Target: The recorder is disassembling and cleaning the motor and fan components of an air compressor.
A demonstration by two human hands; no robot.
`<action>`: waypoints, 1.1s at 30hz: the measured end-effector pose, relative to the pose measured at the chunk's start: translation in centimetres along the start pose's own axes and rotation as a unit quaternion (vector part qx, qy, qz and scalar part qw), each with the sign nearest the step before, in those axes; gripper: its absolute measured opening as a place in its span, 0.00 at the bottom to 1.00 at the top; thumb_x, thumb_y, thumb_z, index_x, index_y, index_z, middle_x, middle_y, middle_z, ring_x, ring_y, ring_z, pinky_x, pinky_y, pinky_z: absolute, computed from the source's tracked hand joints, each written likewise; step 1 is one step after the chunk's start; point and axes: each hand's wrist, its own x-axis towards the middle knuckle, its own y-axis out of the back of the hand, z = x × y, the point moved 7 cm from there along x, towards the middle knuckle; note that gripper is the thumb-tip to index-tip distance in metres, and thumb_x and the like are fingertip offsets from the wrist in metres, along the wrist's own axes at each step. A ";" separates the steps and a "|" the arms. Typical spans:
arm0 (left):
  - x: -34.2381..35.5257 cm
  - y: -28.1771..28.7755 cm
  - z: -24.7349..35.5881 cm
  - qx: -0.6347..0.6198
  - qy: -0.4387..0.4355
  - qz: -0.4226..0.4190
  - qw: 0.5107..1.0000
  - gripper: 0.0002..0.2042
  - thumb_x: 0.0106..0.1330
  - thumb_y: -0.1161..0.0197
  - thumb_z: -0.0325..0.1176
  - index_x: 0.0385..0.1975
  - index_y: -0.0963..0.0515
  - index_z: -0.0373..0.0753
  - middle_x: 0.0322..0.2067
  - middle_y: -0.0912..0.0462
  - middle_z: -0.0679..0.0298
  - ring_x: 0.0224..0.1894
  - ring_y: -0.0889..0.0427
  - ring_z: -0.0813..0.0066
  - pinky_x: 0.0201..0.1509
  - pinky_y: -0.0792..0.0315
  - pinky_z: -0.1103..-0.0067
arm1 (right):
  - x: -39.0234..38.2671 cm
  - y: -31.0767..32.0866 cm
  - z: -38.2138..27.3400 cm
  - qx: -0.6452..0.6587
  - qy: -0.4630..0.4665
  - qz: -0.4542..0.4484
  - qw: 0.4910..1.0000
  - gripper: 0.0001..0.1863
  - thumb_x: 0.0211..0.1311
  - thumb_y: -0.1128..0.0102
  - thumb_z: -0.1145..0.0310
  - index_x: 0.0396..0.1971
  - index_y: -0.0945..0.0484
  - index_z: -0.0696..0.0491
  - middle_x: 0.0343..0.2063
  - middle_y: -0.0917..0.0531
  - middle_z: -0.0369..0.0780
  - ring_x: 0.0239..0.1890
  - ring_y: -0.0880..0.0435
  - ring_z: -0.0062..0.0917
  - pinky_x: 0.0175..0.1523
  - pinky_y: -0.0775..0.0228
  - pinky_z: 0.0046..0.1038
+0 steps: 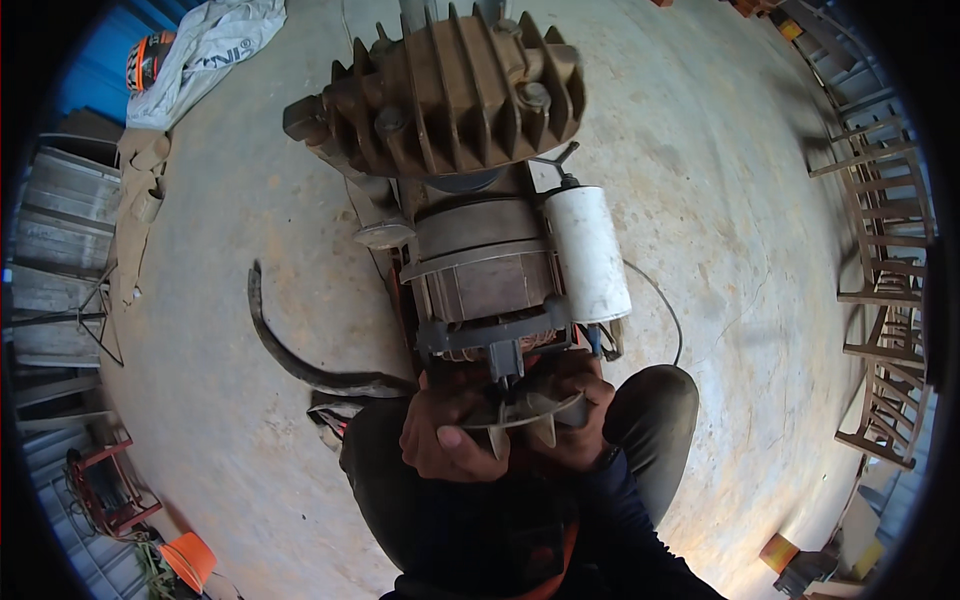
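An air compressor pump with a finned metal head [455,95] stands between my knees. Behind that head, on my side, sits its electric motor [490,282], with copper windings partly showing at the near end. Both hands hold a cooling fan [520,415], a ringed disc with blades, at the motor's shaft end. My left hand [455,440] closes round the fan's left side, thumb toward me. At the opposite side my right hand [582,412] grips the rim, its fingertips partly hidden. Whether the fan is seated on the shaft, I cannot tell. A white cylindrical capacitor [590,255] stands right of the motor.
A black hose [300,365] curves over the concrete floor [740,330] to the left. Wooden frames [885,270] line the right wall. A white sack [210,55] lies far left; an orange bucket [188,560] is near left. A thin cable [668,300] loops right of the capacitor.
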 end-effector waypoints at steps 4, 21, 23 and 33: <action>1.0 -0.7 0.7 0.064 -0.007 0.038 0.997 0.24 0.72 0.41 0.38 0.61 0.36 0.30 0.31 0.23 0.55 0.21 0.21 0.70 0.18 0.29 0.82 | 0.2 0.4 0.3 0.024 -0.030 0.013 0.999 0.20 0.38 0.22 0.76 0.30 0.27 0.52 0.39 0.18 0.48 0.43 0.18 0.41 0.46 0.24 0.37; 2.8 -1.1 -1.1 -0.194 0.183 -0.020 0.964 0.18 0.74 0.53 0.40 0.42 0.26 0.29 0.19 0.22 0.60 0.18 0.21 0.68 0.18 0.29 0.75 | -1.9 -0.5 2.2 0.097 0.117 0.062 0.986 0.40 0.45 0.20 0.70 0.52 0.42 0.46 0.42 0.22 0.44 0.43 0.18 0.39 0.48 0.24 0.39; 3.0 -1.0 -1.4 -0.182 0.195 -0.015 0.964 0.18 0.74 0.54 0.40 0.39 0.25 0.29 0.18 0.22 0.60 0.18 0.21 0.67 0.18 0.29 0.74 | -1.7 -1.1 2.2 0.121 0.119 0.061 0.984 0.40 0.44 0.20 0.69 0.52 0.42 0.47 0.43 0.22 0.44 0.43 0.19 0.39 0.48 0.24 0.39; 2.4 -1.6 -1.7 -0.109 0.295 0.047 0.948 0.24 0.67 0.58 0.43 0.13 0.27 0.35 0.09 0.27 0.59 0.13 0.23 0.64 0.22 0.23 0.66 | -0.3 0.4 1.0 0.076 0.017 0.191 0.978 0.26 0.67 0.43 0.46 0.42 0.30 0.57 0.44 0.24 0.51 0.44 0.19 0.38 0.45 0.26 0.33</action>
